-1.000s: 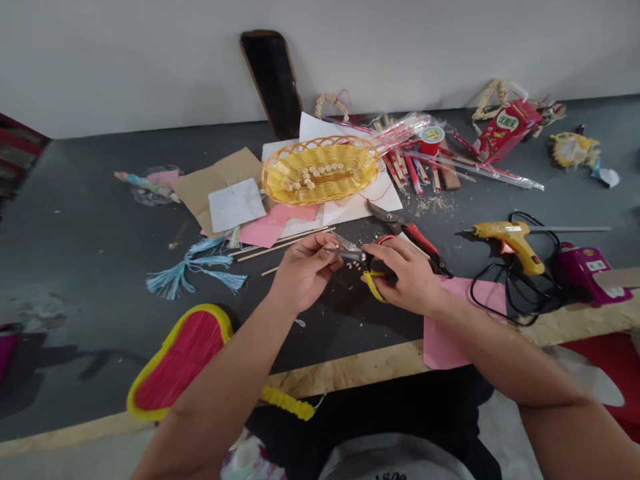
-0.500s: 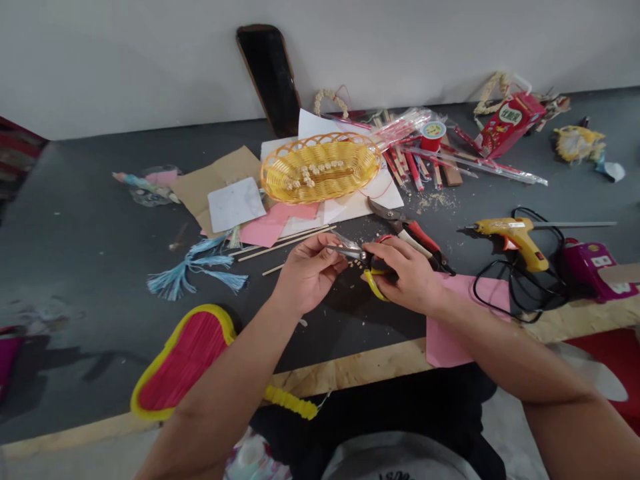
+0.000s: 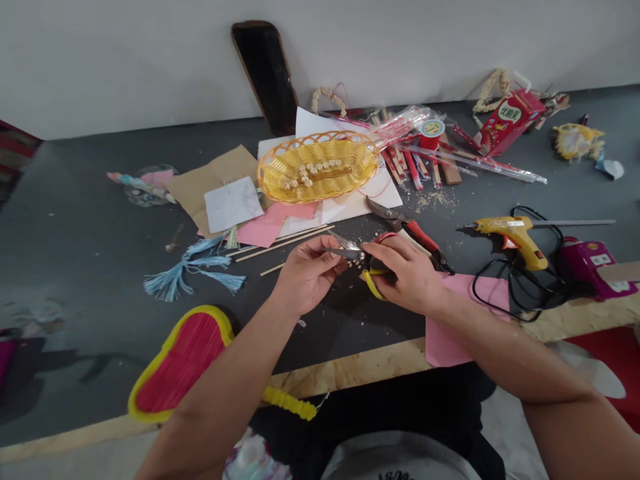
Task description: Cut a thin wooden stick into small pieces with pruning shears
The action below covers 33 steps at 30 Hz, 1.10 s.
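My right hand (image 3: pixel 407 277) grips a pair of scissors (image 3: pixel 362 255) with yellow and red on the handles, blades parted and pointing left. At the blade tips, the fingers of my left hand (image 3: pixel 310 277) are pinched together; whatever they hold is too small to make out. Just behind the hands lie thin wooden sticks (image 3: pixel 285 243) and red-handled pruning shears (image 3: pixel 407 227). Small pale cut bits are scattered under the scissors. Beyond them, a yellow woven basket (image 3: pixel 320 190) holds several small pale pieces in a row.
A yellow glue gun (image 3: pixel 523 237) with a black cord lies at right, near a purple box (image 3: pixel 590 263). At left are a blue tassel (image 3: pixel 173 280) and a red, yellow-edged fan shape (image 3: pixel 185 363). A phone (image 3: pixel 265 73) leans on the wall; a red carton (image 3: pixel 513 123) stands behind.
Both hands stay almost in place. The scissors' blades look slightly further apart, and the view has shifted a little.
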Each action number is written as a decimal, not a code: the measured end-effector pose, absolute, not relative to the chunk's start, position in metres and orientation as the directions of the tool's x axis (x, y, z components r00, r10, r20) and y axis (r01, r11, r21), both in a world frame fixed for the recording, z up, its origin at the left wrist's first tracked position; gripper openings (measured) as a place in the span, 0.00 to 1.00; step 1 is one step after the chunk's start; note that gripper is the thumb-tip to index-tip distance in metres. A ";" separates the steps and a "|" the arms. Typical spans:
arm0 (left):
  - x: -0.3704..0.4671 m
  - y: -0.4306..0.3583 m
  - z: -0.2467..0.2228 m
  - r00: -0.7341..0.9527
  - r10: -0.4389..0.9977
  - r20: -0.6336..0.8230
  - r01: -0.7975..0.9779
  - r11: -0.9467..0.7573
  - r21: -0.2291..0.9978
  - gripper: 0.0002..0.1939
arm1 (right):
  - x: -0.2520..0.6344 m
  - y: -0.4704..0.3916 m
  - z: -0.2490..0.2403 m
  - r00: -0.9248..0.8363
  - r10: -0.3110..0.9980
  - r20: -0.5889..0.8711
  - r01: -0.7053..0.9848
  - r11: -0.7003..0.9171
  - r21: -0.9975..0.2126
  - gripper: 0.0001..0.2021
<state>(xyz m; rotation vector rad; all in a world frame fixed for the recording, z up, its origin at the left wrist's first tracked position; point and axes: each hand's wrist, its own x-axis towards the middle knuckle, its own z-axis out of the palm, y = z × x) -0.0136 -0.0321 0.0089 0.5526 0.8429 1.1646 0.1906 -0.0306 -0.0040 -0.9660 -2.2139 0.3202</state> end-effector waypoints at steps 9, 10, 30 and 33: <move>-0.014 -0.031 0.005 0.136 0.950 -0.280 -0.563 0.306 0.768 0.15 | 0.191 -0.029 0.001 -0.520 0.663 0.539 0.570 0.739 -0.359 0.20; -0.014 -0.032 0.006 0.129 0.949 -0.287 -0.566 0.308 0.765 0.15 | 0.191 -0.030 0.001 -0.522 0.656 0.545 0.578 0.742 -0.340 0.20; -0.008 -0.034 0.013 0.081 0.956 -0.280 -0.608 0.270 0.746 0.15 | 0.191 -0.033 0.003 -0.465 0.734 0.496 0.593 0.674 -0.440 0.21; -0.009 -0.033 0.013 0.078 0.958 -0.275 -0.605 0.264 0.751 0.16 | 0.189 -0.034 0.006 -0.486 0.721 0.494 0.586 0.688 -0.428 0.20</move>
